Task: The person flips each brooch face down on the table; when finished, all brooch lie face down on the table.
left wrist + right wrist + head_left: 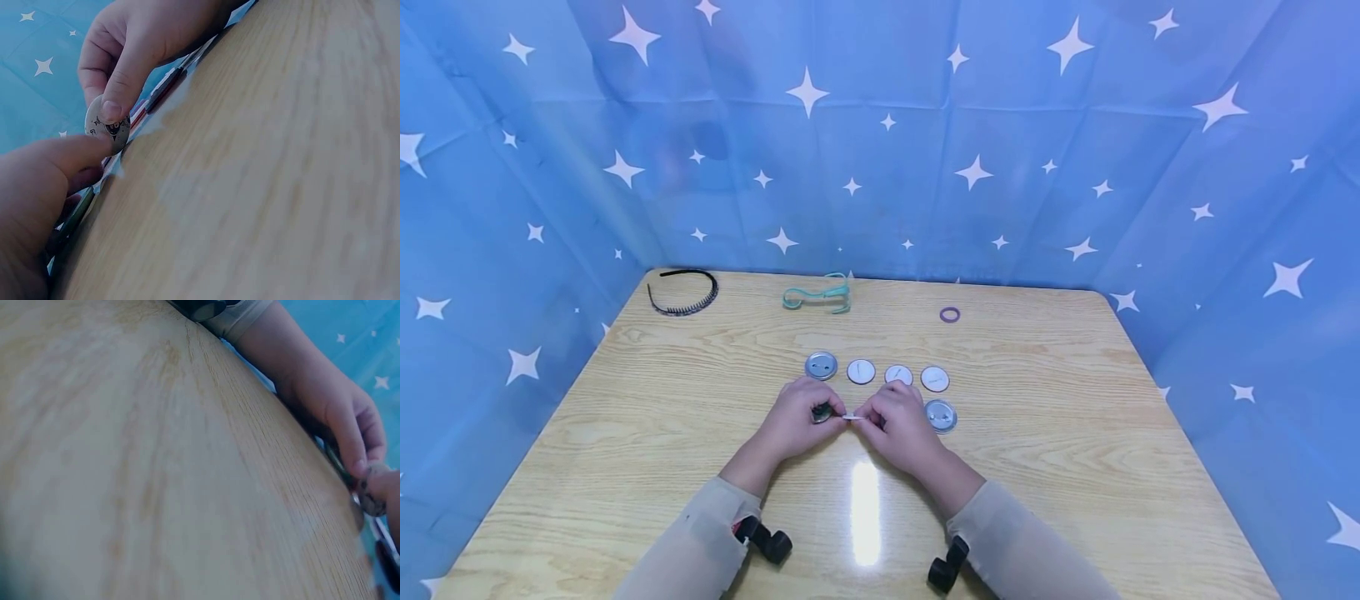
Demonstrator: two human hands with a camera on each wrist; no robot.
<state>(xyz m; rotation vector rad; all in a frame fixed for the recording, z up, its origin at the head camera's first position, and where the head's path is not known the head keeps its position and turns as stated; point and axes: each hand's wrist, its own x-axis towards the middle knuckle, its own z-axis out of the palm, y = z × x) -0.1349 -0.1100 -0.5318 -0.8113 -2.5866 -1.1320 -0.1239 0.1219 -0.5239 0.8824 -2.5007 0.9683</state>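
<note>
Both hands meet over the middle of the table. My left hand (805, 414) and right hand (897, 421) pinch opposite edges of a small round badge (120, 134), seen edge-on in the head view. Its pale face carries a dark printed design in the left wrist view; thumbs cover part of it. Beyond the hands lie a silver-backed pin badge (821, 365) and several white-backed round badges (861, 372). Another silver-backed pin badge (941, 415) lies just right of my right hand. A round item with a shiny rim (822, 413) shows partly behind my left fingers.
Along the far edge lie a black toothed headband (688, 310), a teal curved item like a hair clip (820, 292) and a purple hair tie (950, 314). A blue star-patterned curtain (880, 167) hangs behind the wooden table (1075, 467).
</note>
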